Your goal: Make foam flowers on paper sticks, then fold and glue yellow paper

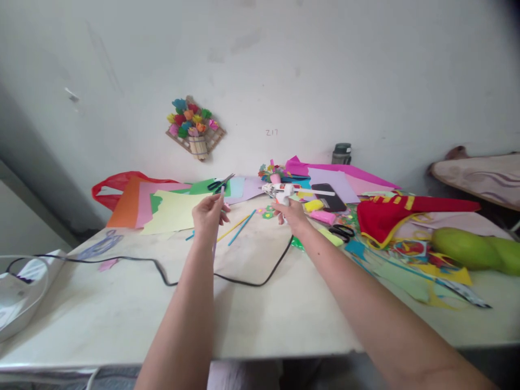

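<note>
The glue gun (285, 189) could be jerked askew if the black cord (260, 285), looped below it across the surface (260, 325), were caught by the left forearm (187, 292). It is gripped by the outstretched right hand (293, 214); left of the glue gun, a thin lilac strip (214, 254) is pinched roughly upright by the left hand (207, 214), fingers bent.

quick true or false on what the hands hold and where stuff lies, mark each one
1. The right hand holds a white glue gun. True.
2. The left hand holds scissors. False: the left hand pinches a thin lilac strip.
3. A flower decoration hangs on the wall. True.
4. The phone lies on the red cloth. False: the phone lies left of the red cloth.
5. A black cord runs across the table. True.
</note>
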`<state>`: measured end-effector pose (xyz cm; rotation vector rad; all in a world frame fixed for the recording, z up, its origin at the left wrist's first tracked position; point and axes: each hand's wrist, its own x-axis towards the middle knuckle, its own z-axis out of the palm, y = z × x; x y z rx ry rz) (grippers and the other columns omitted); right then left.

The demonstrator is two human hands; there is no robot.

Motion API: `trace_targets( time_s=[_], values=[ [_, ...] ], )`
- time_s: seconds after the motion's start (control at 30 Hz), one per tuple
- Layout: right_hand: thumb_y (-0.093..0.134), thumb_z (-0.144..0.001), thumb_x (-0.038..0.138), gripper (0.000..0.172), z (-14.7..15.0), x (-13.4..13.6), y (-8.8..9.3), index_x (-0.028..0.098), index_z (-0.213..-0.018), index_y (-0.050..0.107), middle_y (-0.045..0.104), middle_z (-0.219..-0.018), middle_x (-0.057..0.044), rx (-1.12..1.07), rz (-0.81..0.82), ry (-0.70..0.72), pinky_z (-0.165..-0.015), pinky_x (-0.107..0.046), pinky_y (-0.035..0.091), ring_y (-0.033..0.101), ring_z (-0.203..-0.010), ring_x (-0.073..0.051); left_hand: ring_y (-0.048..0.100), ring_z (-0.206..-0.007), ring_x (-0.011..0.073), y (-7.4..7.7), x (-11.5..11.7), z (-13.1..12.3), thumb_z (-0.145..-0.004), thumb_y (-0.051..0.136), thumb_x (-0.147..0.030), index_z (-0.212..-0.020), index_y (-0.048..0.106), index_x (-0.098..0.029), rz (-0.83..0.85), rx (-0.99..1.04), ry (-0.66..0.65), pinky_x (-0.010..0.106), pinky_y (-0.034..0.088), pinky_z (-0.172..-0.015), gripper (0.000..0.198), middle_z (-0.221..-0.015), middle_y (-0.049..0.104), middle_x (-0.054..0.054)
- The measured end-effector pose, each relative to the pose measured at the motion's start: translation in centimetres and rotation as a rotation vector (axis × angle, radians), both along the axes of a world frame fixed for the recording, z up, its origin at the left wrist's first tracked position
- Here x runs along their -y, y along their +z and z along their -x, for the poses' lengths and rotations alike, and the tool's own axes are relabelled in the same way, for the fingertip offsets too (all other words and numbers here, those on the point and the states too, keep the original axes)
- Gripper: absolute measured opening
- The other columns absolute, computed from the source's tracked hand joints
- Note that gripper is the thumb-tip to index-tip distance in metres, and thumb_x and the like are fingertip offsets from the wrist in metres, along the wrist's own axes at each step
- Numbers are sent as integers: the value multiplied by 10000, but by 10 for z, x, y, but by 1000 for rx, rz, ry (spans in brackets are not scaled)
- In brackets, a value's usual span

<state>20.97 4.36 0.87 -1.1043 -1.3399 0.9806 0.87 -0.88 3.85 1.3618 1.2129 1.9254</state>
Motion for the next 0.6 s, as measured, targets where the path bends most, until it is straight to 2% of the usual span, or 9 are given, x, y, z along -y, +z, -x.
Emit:
trace_targets(
  time_s=[0.1, 0.23, 0.4, 0.6],
  values=[
    [634, -643, 304, 193, -4, 4, -1, 135, -694, 557, 570, -518, 16, -235, 28, 109, -314, -203, 324, 387, -298, -52, 470, -305, 69, 3, -1, -5, -677, 602, -411, -866, 614, -116, 6, -159, 60, 170, 301, -294, 350, -496, 575, -19],
    [662, -632, 327, 231, -10, 7, 0, 131, -698, 560, 599, -535, 9, -312, 47, 232, -296, -196, 323, 391, -290, -47, 451, -306, 67, -8, -4, -4, -667, 614, -382, -846, 636, -113, 213, -314, -92, 178, 315, -310, 324, -483, 572, -6],
    [632, -675, 415, 298, -13, 7, -3, 127, -727, 575, 626, -557, -16, -225, 65, 365, -289, -196, 320, 391, -274, -49, 414, -311, 50, -25, -9, 1, -649, 637, -407, -818, 611, -109, 255, -186, -260, 181, 277, -315, 343, -499, 571, -6],
    [596, -703, 473, 353, -19, 8, -6, 121, -717, 574, 648, -575, -41, -130, 36, 454, -294, -198, 323, 359, -249, -38, 405, -305, 53, -32, -13, 0, -617, 671, -400, -874, 579, -117, 306, -96, -394, 182, 272, -309, 393, -495, 573, -14]
  ],
)
